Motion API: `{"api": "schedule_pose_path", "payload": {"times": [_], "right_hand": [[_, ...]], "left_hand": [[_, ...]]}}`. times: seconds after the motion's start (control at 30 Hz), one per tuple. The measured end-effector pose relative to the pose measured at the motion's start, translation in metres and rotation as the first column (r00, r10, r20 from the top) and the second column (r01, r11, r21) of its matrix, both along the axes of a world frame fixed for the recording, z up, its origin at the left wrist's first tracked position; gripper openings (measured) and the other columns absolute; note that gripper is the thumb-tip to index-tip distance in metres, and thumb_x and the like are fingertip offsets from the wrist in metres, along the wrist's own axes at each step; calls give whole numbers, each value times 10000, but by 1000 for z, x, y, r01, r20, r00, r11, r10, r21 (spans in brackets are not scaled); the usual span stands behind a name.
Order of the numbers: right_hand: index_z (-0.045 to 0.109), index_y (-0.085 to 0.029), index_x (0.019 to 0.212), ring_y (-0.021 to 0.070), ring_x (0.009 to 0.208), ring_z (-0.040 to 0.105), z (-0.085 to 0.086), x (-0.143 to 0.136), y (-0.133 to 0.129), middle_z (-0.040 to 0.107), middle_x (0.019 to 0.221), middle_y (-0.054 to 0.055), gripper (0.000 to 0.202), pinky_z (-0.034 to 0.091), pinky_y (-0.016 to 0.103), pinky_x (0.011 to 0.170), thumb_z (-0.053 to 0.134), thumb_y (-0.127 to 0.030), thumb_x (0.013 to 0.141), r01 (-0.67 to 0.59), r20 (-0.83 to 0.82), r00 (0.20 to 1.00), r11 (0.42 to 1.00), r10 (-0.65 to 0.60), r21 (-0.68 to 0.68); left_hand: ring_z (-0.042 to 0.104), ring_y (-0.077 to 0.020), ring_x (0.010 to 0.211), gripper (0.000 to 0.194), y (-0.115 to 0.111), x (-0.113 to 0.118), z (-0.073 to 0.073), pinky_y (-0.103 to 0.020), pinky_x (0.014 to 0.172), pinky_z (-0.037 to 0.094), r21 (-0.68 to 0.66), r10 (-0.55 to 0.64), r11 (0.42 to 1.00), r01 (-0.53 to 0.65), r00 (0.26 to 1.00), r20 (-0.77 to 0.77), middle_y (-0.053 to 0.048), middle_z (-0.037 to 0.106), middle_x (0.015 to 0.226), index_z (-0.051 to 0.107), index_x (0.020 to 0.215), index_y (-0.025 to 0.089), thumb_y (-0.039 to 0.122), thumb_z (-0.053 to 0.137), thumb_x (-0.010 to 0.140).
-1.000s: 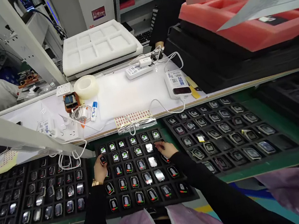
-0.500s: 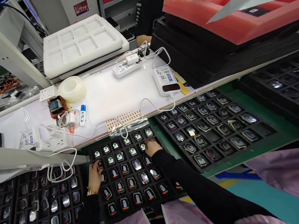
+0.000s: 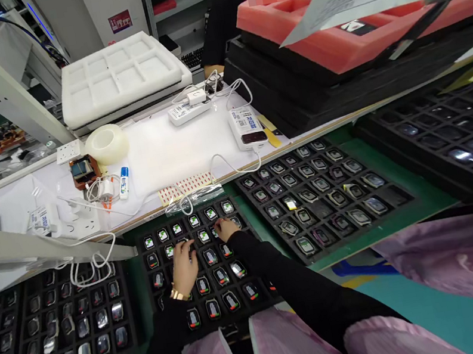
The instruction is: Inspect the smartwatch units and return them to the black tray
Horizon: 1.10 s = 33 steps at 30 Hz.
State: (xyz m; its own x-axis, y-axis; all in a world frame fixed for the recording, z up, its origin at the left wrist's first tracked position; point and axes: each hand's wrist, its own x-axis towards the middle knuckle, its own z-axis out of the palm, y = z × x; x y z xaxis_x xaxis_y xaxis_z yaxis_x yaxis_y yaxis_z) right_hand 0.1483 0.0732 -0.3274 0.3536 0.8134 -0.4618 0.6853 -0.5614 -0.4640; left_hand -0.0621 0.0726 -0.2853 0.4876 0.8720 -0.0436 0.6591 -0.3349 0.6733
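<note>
A black foam tray [image 3: 153, 303] holds rows of watches with lit screens. My left hand [image 3: 184, 268] is over the tray's middle-left, its fingers bent at a watch in the second or third row; what they hold is too small to make out. Farther right, my right hand [image 3: 227, 228] reaches into the second row with thumb and fingertips together beside a lit watch [image 3: 203, 235]. Whether a watch is between those fingers is hidden.
Another watch tray [image 3: 321, 208] lies to the right, more trays [image 3: 73, 325] to the left. Above is a white shelf [image 3: 160, 153] with tape [image 3: 106, 144], power banks [image 3: 247, 127] and dangling cables [image 3: 93, 270]. Red foam [image 3: 314, 46] tops a black stack. A person's arm [image 3: 217, 23] is behind.
My left hand has moved right, from the tray's left column toward its middle. My right hand stays around the second row, slightly left in view. The whole view has shifted a little.
</note>
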Motion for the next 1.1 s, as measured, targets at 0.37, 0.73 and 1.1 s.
{"api": "schedule_pose_path", "payload": {"times": [0.37, 0.73, 1.1], "right_hand": [[657, -105, 963, 171, 759, 643, 37, 3, -41, 691, 855, 62, 195, 495, 228, 675, 539, -256, 927, 55, -399, 916, 972, 42, 230], [630, -135, 851, 129, 609, 595, 77, -14, -85, 644, 744, 23, 579, 452, 183, 452, 752, -664, 648, 268, -935, 351, 952, 47, 148], [637, -169, 855, 170, 696, 682, 107, -44, -118, 687, 737, 23, 540, 567, 253, 633, 920, -488, 523, 315, -1000, 23, 949, -20, -11]], "left_hand": [[371, -256, 1341, 534, -30, 44, 26, -454, 1126, 341, -17, -161, 987, 163, 984, 78, -104, 400, 1433, 357, 1426, 243, 236, 507, 913], [631, -212, 995, 498, -65, 26, 86, -390, 922, 510, -341, 167, 939, -40, 921, 352, -99, 573, 1312, 541, 1308, 231, 441, 604, 861], [467, -248, 1296, 508, -102, 4, 97, -380, 1121, 340, -556, 404, 831, 34, 649, 644, -88, 518, 1390, 539, 1307, 228, 418, 651, 850]]}}
